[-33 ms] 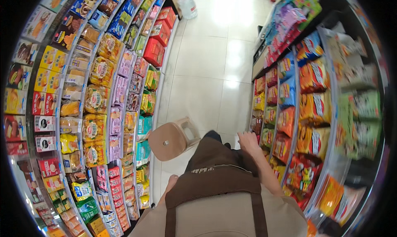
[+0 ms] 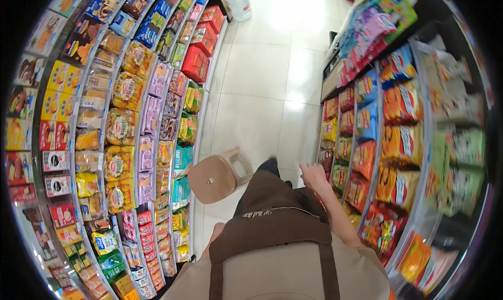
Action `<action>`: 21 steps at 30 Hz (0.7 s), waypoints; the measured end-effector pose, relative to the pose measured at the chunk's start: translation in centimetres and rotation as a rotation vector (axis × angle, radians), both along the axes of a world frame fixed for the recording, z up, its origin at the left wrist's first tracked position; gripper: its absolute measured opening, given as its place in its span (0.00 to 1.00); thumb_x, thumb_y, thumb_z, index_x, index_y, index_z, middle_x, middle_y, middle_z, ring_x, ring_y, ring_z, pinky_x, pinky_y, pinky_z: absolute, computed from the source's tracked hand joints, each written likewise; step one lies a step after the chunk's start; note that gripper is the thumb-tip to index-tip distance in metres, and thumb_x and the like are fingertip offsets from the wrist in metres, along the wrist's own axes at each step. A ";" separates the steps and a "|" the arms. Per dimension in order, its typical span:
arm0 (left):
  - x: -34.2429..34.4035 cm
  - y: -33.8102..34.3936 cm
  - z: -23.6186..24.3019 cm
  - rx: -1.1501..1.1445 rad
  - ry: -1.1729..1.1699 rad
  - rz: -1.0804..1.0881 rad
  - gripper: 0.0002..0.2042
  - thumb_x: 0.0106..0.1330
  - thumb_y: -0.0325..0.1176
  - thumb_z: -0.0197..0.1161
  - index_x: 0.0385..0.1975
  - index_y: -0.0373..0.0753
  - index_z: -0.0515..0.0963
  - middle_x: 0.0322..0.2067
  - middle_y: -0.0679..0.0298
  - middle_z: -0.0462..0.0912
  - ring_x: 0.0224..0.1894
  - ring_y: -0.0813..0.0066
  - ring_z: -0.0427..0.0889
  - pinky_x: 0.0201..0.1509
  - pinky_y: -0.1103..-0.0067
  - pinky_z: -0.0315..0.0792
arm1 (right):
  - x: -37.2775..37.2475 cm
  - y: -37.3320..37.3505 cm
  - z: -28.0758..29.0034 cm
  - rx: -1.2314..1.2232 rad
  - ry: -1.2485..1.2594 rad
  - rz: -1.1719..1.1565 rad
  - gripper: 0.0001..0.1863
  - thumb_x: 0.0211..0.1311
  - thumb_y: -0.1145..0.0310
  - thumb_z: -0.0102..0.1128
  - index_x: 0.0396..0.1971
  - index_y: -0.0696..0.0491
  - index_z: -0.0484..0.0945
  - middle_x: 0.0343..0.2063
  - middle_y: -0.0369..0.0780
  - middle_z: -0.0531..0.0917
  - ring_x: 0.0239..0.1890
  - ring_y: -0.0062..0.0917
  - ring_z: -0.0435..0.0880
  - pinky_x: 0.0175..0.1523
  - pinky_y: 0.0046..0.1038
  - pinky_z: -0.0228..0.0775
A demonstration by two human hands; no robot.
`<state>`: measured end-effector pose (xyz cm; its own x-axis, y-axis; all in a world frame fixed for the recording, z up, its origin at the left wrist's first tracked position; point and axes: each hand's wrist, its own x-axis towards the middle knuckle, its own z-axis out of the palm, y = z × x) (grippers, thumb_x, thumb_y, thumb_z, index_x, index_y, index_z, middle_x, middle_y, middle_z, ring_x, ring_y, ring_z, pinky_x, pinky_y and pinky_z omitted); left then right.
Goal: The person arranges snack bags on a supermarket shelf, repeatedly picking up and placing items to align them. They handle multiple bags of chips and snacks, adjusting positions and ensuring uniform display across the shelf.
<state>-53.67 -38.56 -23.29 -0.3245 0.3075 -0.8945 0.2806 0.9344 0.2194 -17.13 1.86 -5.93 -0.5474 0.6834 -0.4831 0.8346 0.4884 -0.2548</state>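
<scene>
My right hand [image 2: 313, 175] hangs beside the brown apron [image 2: 277, 226], near the right shelves. Its fingers point forward, loosely bent and slightly apart, and nothing shows in them. Bagged snacks [image 2: 358, 190] stand closest to it, with a gap between. Of my left hand [image 2: 217, 231] only a small part shows at the apron's left side; its fingers are hidden. Ahead and to the left, a brown plastic stool [image 2: 204, 182] lies tipped on the floor or stands at a slant; I cannot tell which. Neither hand touches it.
Left shelves hold packaged breads [image 2: 124, 90], red boxes [image 2: 196, 63] and teal packages [image 2: 182, 192]. Orange chip bags [image 2: 402, 101] fill the right shelves, with colourful bags [image 2: 367, 35] farther along. A large clear water jug [image 2: 239, 6] stands on the tiled floor [image 2: 251, 80] far ahead.
My right hand has shifted very slightly forward. A dark shoe tip shows farther out past the apron. The right shelves sit slightly lower in view.
</scene>
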 end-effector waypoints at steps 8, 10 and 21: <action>-4.5 22.0 -6.0 0.008 -0.062 0.054 0.16 0.61 0.37 0.57 0.42 0.30 0.77 0.33 0.48 0.81 0.32 0.61 0.79 0.38 0.65 0.73 | -8.8 24.6 -5.4 -0.074 0.084 -0.016 0.21 0.61 0.64 0.60 0.53 0.52 0.73 0.38 0.49 0.82 0.43 0.44 0.82 0.46 0.43 0.74; -8.5 31.3 -8.5 0.086 -0.123 0.197 0.16 0.62 0.37 0.57 0.42 0.30 0.77 0.33 0.48 0.81 0.32 0.61 0.78 0.38 0.64 0.73 | -8.6 29.6 -7.5 -0.184 0.174 -0.153 0.23 0.62 0.64 0.58 0.56 0.53 0.72 0.43 0.51 0.82 0.46 0.44 0.82 0.50 0.40 0.74; -20.5 102.7 3.6 0.767 0.208 -0.294 0.16 0.65 0.37 0.58 0.50 0.39 0.76 0.42 0.52 0.84 0.47 0.55 0.83 0.51 0.67 0.76 | 1.6 44.3 -23.1 -0.780 -0.061 -0.710 0.20 0.64 0.55 0.53 0.46 0.55 0.80 0.41 0.50 0.84 0.45 0.43 0.83 0.52 0.36 0.73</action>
